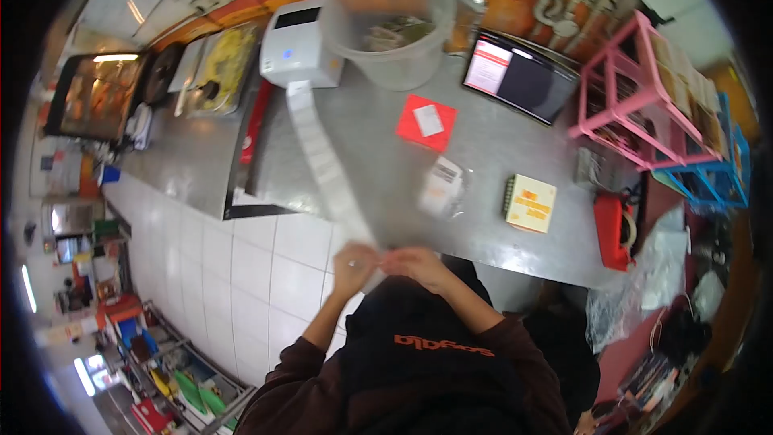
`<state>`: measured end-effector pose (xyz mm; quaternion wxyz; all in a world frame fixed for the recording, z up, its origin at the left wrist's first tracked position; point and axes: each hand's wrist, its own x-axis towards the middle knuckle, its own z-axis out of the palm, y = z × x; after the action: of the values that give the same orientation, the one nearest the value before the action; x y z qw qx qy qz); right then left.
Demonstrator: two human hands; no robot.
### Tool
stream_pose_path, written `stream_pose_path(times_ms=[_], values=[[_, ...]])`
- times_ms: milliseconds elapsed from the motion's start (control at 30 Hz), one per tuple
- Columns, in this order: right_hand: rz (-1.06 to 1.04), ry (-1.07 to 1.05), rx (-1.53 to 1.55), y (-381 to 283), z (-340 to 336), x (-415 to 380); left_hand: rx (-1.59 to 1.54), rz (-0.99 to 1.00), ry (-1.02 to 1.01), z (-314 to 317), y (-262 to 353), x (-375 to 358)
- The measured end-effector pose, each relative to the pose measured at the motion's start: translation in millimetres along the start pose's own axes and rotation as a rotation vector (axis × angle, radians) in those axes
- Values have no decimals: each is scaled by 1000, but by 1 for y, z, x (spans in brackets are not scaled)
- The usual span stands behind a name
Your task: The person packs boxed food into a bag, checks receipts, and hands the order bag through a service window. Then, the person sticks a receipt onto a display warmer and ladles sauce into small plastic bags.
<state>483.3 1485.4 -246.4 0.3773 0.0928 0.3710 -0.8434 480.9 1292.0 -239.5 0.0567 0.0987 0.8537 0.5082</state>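
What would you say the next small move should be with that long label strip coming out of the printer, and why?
Probably peel or tear off the end label. Both hands, left hand and right hand, meet at the near end of the label strip, which runs unbroken back to the white printer. A small labelled packet lies on the steel counter just beyond the hands. Exactly how the fingers grip is too blurred to tell.

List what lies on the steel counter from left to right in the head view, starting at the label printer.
Label printer → clear plastic bucket → red square card → tablet → pink wire rack.
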Motion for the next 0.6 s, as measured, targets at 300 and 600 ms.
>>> stream_pose_path(times_ms=[300, 600], values=[[457, -54, 27, 40, 28, 19, -290, -426, 440, 22, -16, -76], [99, -137, -811, 77, 97, 47, 1, -346, 369, -47, -30, -125]])
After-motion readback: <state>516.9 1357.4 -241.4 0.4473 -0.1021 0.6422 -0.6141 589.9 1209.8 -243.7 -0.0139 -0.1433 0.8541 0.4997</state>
